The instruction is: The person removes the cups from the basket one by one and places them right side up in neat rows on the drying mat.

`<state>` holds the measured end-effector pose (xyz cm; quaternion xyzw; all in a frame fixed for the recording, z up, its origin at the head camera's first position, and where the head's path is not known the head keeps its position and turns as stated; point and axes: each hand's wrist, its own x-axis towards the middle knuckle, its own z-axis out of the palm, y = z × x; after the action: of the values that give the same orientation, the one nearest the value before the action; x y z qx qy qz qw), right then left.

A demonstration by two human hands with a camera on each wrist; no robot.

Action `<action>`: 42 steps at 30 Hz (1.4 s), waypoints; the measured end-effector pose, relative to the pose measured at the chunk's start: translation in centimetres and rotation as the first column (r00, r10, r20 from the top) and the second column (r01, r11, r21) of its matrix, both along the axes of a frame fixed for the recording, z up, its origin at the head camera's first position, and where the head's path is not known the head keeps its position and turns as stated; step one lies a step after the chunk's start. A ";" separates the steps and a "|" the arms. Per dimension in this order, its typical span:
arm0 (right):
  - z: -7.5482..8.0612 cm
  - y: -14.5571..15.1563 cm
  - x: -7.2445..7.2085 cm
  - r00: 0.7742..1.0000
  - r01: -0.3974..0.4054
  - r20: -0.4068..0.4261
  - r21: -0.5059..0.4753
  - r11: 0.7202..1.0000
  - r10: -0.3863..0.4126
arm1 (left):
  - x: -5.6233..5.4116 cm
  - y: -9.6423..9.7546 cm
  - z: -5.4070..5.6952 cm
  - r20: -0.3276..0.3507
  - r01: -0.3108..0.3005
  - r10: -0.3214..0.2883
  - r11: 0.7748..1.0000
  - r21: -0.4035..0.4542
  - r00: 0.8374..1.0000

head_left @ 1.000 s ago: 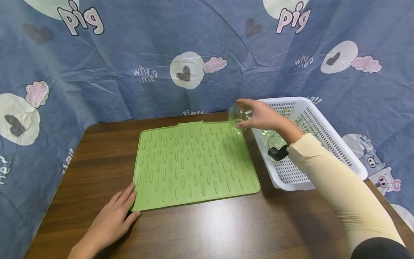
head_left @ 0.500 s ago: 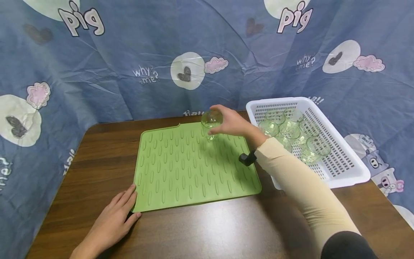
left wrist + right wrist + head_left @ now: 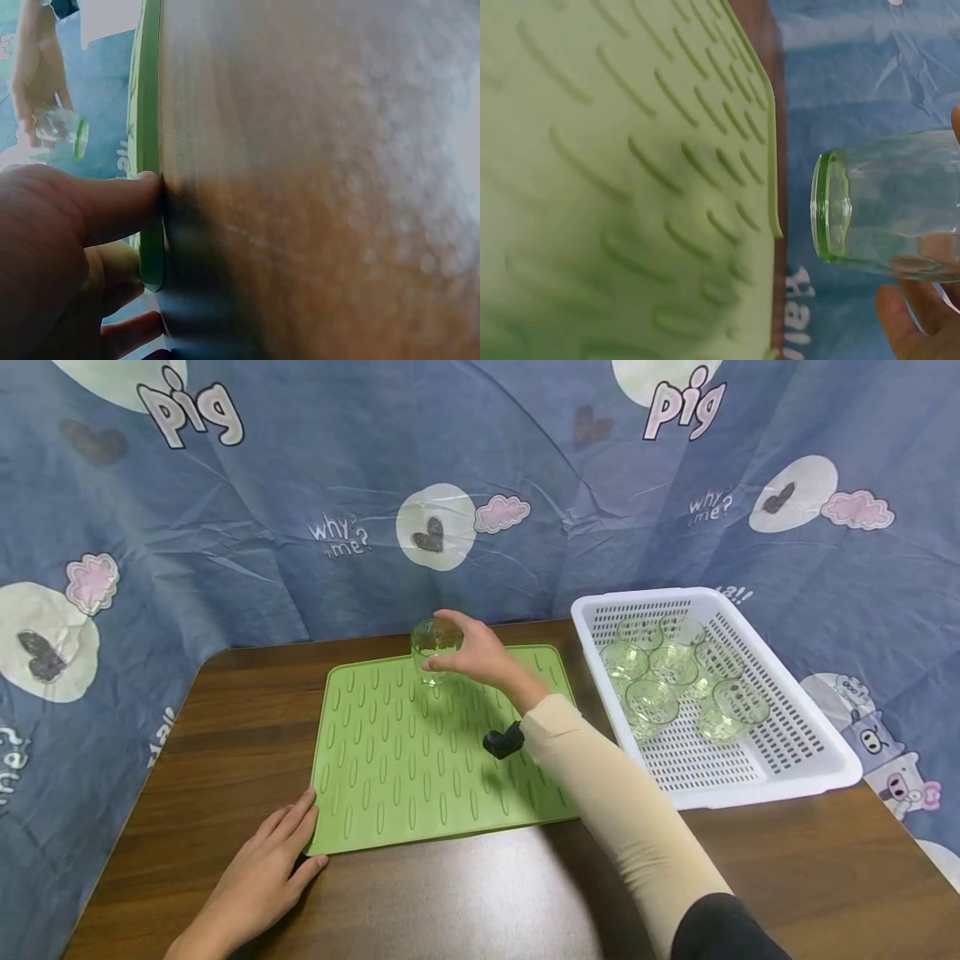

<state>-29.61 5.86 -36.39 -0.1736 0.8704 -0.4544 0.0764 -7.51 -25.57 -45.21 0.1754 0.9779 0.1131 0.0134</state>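
A clear, faintly green glass tumbler (image 3: 424, 639) is held over the far part of the green ribbed drying mat (image 3: 382, 793). My right hand (image 3: 483, 656) grips it from the right, thumb and fingers round its side. In the right wrist view the thick base of the tumbler (image 3: 885, 202) points at the mat, with a gap between them. At the mat's near left corner rests my left hand (image 3: 258, 872), fingers relaxed along the edge. Up close in the left wrist view, the thumb of my left hand (image 3: 45, 232) touches the rim of the mat (image 3: 151, 127).
To the right of the mat stands a white perforated plastic basket (image 3: 795, 787) with several similar glass tumblers (image 3: 651, 703) upright in its far and left part. A brown wooden table (image 3: 247, 718) carries everything. A blue printed cloth (image 3: 300, 460) hangs behind the table.
My right hand has carried the tumbler leftward from beside the basket to over the mat's far middle, uncovering the tumblers in the basket. My left hand stays at the mat's corner.
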 end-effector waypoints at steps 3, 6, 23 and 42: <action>-0.6 -1.3 -0.1 1.000 -0.004 0.011 -0.007 1.000 0.004 | 0.0 0.0 -0.2 -0.002 0.001 -0.001 1.000 -0.005 1.000; -1.1 -2.5 0.0 1.000 -0.006 0.022 -0.027 1.000 0.007 | 0.0 -0.2 -0.4 -0.007 0.001 -0.001 1.000 -0.010 1.000; -2.8 -9.1 0.0 0.996 0.077 0.042 -0.074 0.994 -0.074 | -0.2 0.2 -0.5 -0.005 0.002 -0.002 1.000 -0.016 1.000; -4.4 -12.8 -0.1 0.993 0.078 0.093 -0.118 0.990 -0.067 | -0.2 0.0 -0.4 -0.029 0.009 -0.009 1.000 0.005 1.000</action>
<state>-29.66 -6.91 -40.78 -0.1258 0.8425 -0.5164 0.0875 -7.67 -25.53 -45.59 0.1816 0.9769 0.1128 -0.0008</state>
